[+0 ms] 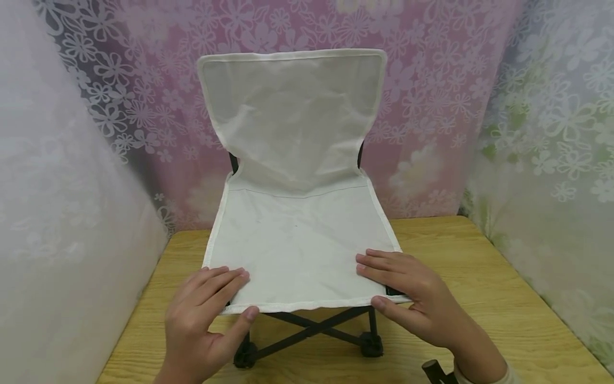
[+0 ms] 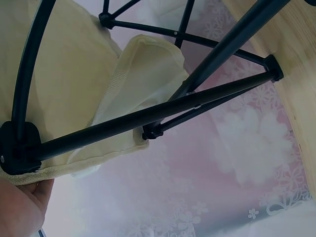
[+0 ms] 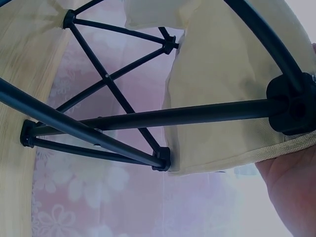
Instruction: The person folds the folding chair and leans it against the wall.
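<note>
A folding chair with a white fabric seat and backrest stands unfolded on the table, facing me. Its dark crossed leg tubes show under the front edge. My left hand rests on the front left corner, fingers extended over the fabric and thumb at the front hem. On the front right corner lies my right hand in much the same way. From below, the left wrist view shows a black corner joint above that hand's palm; the right wrist view shows another joint beside the right palm.
The wood-grain table extends to both sides of the chair. Flower-patterned curtains hang behind it, on the left and on the right. A short dark rod shows beside my right wrist.
</note>
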{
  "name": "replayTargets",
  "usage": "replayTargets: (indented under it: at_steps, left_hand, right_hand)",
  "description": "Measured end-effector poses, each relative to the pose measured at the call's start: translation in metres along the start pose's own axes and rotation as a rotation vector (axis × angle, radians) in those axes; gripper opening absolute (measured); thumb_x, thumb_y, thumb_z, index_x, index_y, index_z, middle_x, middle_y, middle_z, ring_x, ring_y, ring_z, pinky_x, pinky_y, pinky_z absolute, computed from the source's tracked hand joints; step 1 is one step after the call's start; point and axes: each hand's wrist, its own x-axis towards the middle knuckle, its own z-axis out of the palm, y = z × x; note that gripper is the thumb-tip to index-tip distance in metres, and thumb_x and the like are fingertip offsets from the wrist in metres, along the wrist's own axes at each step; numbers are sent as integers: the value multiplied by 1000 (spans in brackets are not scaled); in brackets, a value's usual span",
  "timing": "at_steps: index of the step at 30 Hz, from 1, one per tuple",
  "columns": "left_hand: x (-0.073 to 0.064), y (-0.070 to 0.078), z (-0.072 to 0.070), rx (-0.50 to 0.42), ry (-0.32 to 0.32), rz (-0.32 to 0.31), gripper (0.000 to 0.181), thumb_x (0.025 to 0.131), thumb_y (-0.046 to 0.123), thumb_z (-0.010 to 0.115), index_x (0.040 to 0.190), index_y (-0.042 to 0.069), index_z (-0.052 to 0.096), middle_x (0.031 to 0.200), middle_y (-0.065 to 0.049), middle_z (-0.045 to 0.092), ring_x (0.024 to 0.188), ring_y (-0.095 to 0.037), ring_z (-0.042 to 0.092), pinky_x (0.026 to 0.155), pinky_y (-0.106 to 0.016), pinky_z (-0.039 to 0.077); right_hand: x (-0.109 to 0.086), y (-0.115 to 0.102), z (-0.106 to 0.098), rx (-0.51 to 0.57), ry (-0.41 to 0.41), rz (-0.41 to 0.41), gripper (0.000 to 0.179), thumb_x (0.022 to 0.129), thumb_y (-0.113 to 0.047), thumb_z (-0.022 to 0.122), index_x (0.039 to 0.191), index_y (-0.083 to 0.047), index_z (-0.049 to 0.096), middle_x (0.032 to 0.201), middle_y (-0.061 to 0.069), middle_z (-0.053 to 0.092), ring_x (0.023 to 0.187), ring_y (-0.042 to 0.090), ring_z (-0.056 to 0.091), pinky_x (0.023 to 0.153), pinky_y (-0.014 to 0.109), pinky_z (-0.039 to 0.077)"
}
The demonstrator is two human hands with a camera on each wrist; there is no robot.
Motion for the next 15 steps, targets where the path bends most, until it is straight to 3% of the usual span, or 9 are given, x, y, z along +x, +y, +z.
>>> replayTargets:
  at_steps: [15]
  left_hand:
    - [-2, 6, 6, 36, -9, -12, 44, 98, 47, 74, 111, 7, 83, 105, -10, 82, 97, -33, 72, 111, -26, 45]
  right_hand:
    - [-3, 4, -6, 11, -7, -18, 42, 101, -22, 73, 137, -2, 71, 144, 10, 69, 145, 19, 57, 123, 23, 37]
